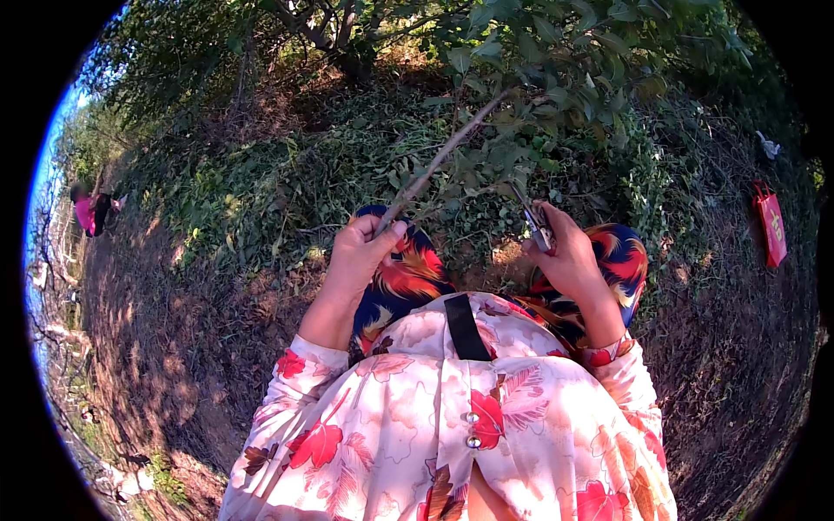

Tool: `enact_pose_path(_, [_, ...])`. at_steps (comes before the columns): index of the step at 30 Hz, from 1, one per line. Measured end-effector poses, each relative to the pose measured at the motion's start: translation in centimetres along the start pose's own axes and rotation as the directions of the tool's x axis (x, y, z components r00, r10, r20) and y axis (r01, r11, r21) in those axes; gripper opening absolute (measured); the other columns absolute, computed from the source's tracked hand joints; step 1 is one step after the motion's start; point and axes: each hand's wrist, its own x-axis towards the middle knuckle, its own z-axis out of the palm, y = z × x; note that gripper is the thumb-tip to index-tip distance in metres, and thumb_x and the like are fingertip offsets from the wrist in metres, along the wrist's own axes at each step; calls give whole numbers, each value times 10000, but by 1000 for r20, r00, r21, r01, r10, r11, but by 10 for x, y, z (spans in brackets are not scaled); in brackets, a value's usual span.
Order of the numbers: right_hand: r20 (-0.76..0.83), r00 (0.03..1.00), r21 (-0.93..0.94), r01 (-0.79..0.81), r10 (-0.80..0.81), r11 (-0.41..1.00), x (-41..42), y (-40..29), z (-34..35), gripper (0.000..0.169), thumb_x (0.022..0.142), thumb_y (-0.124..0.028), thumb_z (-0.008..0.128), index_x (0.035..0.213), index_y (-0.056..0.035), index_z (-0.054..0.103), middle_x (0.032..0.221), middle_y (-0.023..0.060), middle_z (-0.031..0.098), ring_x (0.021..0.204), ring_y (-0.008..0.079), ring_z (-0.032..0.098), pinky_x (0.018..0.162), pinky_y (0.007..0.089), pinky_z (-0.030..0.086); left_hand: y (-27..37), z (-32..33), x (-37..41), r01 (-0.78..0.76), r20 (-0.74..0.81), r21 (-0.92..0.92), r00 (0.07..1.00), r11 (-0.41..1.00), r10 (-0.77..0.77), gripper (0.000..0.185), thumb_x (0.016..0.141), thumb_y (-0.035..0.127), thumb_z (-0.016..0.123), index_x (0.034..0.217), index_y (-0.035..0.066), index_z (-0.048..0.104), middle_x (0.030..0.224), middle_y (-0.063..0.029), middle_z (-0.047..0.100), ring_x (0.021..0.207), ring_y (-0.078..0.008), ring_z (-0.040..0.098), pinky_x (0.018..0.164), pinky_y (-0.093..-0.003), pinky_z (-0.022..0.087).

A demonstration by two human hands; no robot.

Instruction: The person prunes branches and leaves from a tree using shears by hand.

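A cut branch (449, 144) slants up and away from me to the right, its far part carrying broad green leaves (586, 71). My left hand (365, 251) pinches its bare lower end between thumb and fingers, above my left knee. My right hand (565, 251) is closed around a metal hand tool (535, 228), seemingly pruning shears, near my right knee. Its dark tip points up toward the leafy twigs. Fingers hide most of the handles, and I cannot tell whether the blades are apart.
Low weeds and cut greenery (313, 169) cover the ground ahead, below a tree trunk (355, 62). A red bag (771, 225) stands at the right, with a whitish scrap (769, 146) beyond it. Far left is another person (91, 211) in a pink top.
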Motion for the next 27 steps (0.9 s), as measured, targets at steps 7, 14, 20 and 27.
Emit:
enact_pose_path(7, [14,998,16,-64,64,998,-16,-8,-7,559,757,-157,713,1250,-23,487,1052,194,600,963,366,599,822,408,482,2,2,2,2,-18,-70,1000,998,-3,223,856,241,696,819,47,593,682,-1,601,519,-43,474,485,-177,364])
enact_pose_path(14, [29,999,45,-22,21,999,-13,-27,-5,572,757,-173,707,1254,-10,475,1066,200,596,960,374,598,825,406,488,1,5,0,18,-43,-50,999,999,-20,223,853,237,703,825,44,595,691,-2,597,514,-43,472,481,-180,367])
enact_pose_path(20, [22,998,35,-51,51,998,-8,-13,4,565,756,-192,699,1243,-12,477,1050,202,594,954,378,591,817,419,484,-4,1,1,-6,-19,-15,1000,1000,6,230,850,244,704,826,39,603,712,-17,620,517,-47,482,489,-176,381])
enact_pose_path(27, [-5,1000,22,-17,17,1000,-5,-15,2,576,752,-192,703,1247,-13,468,1081,199,586,980,376,584,834,421,479,-3,5,1,3,6,46,1000,999,-3,238,851,251,701,849,30,612,751,-34,640,533,-51,498,502,-177,397])
